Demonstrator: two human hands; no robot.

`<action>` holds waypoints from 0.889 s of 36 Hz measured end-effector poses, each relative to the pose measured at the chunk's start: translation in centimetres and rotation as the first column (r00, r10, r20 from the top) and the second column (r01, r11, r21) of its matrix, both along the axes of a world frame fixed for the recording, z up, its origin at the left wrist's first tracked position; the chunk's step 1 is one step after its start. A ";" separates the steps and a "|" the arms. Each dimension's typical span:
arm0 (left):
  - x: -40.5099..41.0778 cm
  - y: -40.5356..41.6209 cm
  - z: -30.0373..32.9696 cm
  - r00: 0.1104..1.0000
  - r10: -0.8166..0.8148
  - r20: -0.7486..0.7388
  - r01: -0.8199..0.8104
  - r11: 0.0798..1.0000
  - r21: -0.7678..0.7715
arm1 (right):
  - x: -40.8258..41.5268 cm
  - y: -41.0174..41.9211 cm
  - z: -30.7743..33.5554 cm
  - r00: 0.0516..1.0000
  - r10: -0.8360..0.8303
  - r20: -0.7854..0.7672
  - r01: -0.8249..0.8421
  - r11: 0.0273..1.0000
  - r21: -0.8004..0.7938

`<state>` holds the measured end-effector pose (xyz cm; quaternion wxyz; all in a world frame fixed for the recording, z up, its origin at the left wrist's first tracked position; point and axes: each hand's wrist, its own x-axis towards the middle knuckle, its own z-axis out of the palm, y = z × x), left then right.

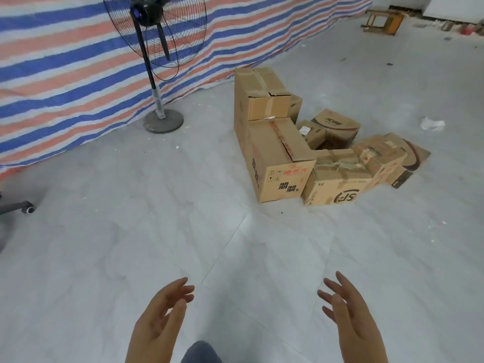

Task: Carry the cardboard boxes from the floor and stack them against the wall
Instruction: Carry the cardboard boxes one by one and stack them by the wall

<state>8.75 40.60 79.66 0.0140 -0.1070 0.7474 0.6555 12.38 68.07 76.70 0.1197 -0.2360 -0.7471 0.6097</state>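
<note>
Step in hand, by the look of it: approach to the box pile, nothing lifted yet. Left hand (159, 318) and right hand (348, 315) both empty, fingers spread and relaxed, palms facing each other, well short of the boxes, over bare grey floor tiles (131, 231).

Landmark = tall printed carton (277, 163), front of pile. Stacked box (262, 93) on the pile just behind it, taped top partly torn. SF-logo box (337, 184) touching its right side. Beyond that, a crushed box (379, 155) lying tilted. Behind it to the right, two small boxes (337, 127), one half hidden.

Count: approx. 6 cardboard boxes visible, poss. more hidden behind; 2 hands; 1 pedestal fan (157, 35), well left of the carton, by the striped tarp (65, 74).

Next move, prob.: step closer, crouch, get a hand on each side of a box, top one or SF-logo one being easiest. Torn flaps likely weak, so grip low on the walls.
</note>
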 end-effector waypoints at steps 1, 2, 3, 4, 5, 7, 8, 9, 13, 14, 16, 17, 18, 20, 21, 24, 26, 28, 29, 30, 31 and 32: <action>-1.4 0.0 -0.3 1.000 0.019 0.014 -0.019 1.000 -0.011 | -1.5 0.1 -0.4 1.000 0.006 0.017 -0.006 1.000 0.003; -2.9 -0.1 -0.7 0.999 0.037 0.021 -0.037 0.999 -0.013 | -2.9 0.2 -0.6 0.999 0.012 0.029 -0.012 1.000 0.001; -4.4 0.0 -1.0 0.998 0.051 0.027 -0.050 0.999 -0.008 | -4.4 0.3 -0.9 0.999 0.016 0.037 -0.016 1.000 -0.001; -6.0 0.1 -1.2 0.998 0.059 0.032 -0.059 0.998 -0.004 | -6.0 0.3 -1.1 0.999 0.017 0.042 -0.017 1.000 -0.004; -7.6 0.2 -1.5 0.998 0.059 0.033 -0.059 0.998 -0.002 | -7.6 0.3 -1.2 0.999 0.012 0.043 -0.012 1.000 -0.007; -11.2 0.4 -2.0 0.998 0.044 0.032 -0.045 0.999 0.001 | -11.1 0.3 -1.4 1.000 -0.004 0.030 0.004 1.000 -0.004; -13.2 0.5 -2.1 0.999 0.034 0.030 -0.034 0.999 0.001 | -13.0 0.3 -1.5 1.000 -0.015 0.020 0.015 1.000 0.001; -15.3 0.5 -2.2 1.000 0.019 0.025 -0.019 1.000 0.004 | -14.9 0.2 -1.6 1.000 -0.028 0.013 0.028 1.000 0.002; -24.6 -0.2 -0.9 0.999 -0.036 -0.007 0.036 0.999 0.025 | -22.6 -0.6 -1.2 0.998 -0.069 -0.002 0.069 0.997 -0.023; -26.8 -0.3 -0.1 0.999 -0.044 -0.025 0.045 0.999 0.020 | -24.5 -1.0 -0.7 0.997 -0.077 -0.012 0.077 0.997 -0.031; -30.9 -0.5 1.2 0.997 -0.056 -0.045 0.056 0.998 0.002 | -28.0 -1.6 0.1 0.996 -0.080 -0.028 0.079 0.996 -0.027; -32.7 -0.6 1.5 0.997 -0.066 -0.045 0.066 0.998 -0.001 | -29.6 -1.8 0.4 0.997 -0.078 -0.026 0.078 0.997 -0.010; -34.5 -0.5 1.6 0.996 -0.081 -0.041 0.080 0.997 -0.005 | -31.0 -1.9 0.5 0.997 -0.072 -0.019 0.072 0.997 0.007; -37.4 -0.2 1.3 0.993 -0.115 -0.017 0.115 0.993 -0.012 | -33.1 -1.7 0.4 0.997 -0.080 0.001 0.080 0.997 0.012; -38.7 0.2 1.1 0.992 -0.129 -0.008 0.129 0.992 -0.011 | -34.0 -1.4 0.3 0.995 -0.101 0.009 0.101 0.995 0.012; -42.2 1.7 0.1 0.988 -0.156 0.012 0.156 0.988 -0.003 | -36.1 0.1 -0.2 0.982 -0.187 0.023 0.187 0.982 0.027; -44.4 2.8 -0.5 0.985 -0.172 0.033 0.173 0.985 -0.013 | -37.7 1.3 -0.3 0.974 -0.222 0.048 0.220 0.975 0.029; -46.5 4.0 -1.0 0.981 -0.184 0.059 0.185 0.982 -0.023 | -39.5 2.9 -0.6 0.970 -0.232 0.077 0.230 0.973 0.033; -47.6 4.7 -1.3 0.980 -0.187 0.068 0.189 0.982 -0.026 | -40.5 3.8 -0.7 0.969 -0.229 0.098 0.226 0.973 0.034; -48.7 5.5 -1.6 0.980 -0.185 0.075 0.187 0.982 -0.027 | -41.5 4.8 -0.9 0.970 -0.218 0.111 0.216 0.976 0.034; -49.9 6.2 -1.8 0.981 -0.177 0.078 0.179 0.983 -0.026 | -42.6 5.7 -1.0 0.970 -0.212 0.120 0.210 0.977 0.032; -51.0 7.2 -2.0 0.983 -0.167 0.079 0.169 0.985 -0.023 | -43.8 6.7 -1.1 0.971 -0.208 0.119 0.207 0.978 0.028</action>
